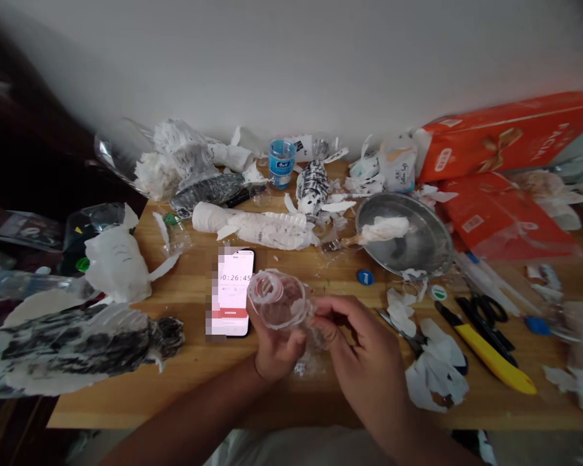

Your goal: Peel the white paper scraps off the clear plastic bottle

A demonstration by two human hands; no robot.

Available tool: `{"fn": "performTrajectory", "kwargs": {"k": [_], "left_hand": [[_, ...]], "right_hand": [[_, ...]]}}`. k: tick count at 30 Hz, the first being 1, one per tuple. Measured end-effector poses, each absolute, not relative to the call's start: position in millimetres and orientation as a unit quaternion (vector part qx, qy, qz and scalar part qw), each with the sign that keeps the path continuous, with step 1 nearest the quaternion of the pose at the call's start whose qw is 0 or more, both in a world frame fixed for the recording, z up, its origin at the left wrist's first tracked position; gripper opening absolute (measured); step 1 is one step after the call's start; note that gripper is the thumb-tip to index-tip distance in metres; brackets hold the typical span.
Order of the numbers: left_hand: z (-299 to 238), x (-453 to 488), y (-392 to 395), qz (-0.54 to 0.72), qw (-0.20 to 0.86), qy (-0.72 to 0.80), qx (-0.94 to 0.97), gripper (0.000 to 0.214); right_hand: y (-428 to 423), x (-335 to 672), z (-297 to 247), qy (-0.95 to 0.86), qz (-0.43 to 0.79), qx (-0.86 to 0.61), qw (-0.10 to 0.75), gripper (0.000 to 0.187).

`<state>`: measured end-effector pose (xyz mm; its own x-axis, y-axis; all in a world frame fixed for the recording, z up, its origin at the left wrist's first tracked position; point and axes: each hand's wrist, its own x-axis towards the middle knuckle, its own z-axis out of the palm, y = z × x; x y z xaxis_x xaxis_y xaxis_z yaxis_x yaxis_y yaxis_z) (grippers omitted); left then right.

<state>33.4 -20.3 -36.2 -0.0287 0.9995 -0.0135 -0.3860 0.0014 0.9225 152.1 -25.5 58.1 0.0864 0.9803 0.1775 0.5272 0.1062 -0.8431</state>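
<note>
In the middle of the head view, my left hand point(279, 349) is wrapped round a clear plastic bottle point(284, 307), whose open neck points up and toward the far left. The thumb and fingers of my right hand point(352, 336) pinch the bottle's right side, where clear plastic shows crumpled or cut; the exact edge is hard to make out. A phone point(236, 294) showing a running timer lies just left of the bottle. Beyond it is a white paper-wrapped bottle shape point(267, 230). To the right of my right hand lie torn white paper pieces point(437, 369).
A metal bowl point(427, 243) holds a white wrapped brush-like item. At the right are a yellow utility knife point(490, 356) and black scissors point(488, 310). Black-and-white paper fish shapes point(78, 343) lie left and back. A blue cup point(282, 165) and red packages point(505, 142) stand by the wall.
</note>
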Motion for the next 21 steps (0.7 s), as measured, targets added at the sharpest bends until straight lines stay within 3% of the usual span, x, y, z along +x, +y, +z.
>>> {"fn": "performTrajectory", "kwargs": {"k": [3, 8, 10, 17, 21], "left_hand": [[-37.6, 36.5, -22.1, 0.596, 0.567, 0.399, 0.406, 0.113], [-33.3, 38.9, -17.8, 0.579, 0.537, 0.423, 0.445, 0.066], [-30.0, 38.1, -14.7, 0.588, 0.525, 0.423, 0.448, 0.058], [-28.9, 36.1, -12.7, 0.583, 0.533, 0.428, 0.438, 0.06], [-28.0, 37.7, -14.1, 0.579, 0.55, 0.437, 0.414, 0.082]], "right_hand": [[-19.2, 158.7, 58.4, -0.618, 0.293, -0.609, 0.402, 0.014], [-14.7, 156.3, 60.3, -0.616, 0.319, -0.606, 0.39, 0.013], [-14.4, 152.7, 59.9, -0.612, 0.324, -0.606, 0.391, 0.015], [-14.5, 149.9, 59.1, -0.61, 0.339, -0.602, 0.387, 0.019], [-14.0, 157.7, 60.4, -0.599, 0.356, -0.617, 0.366, 0.011]]}}
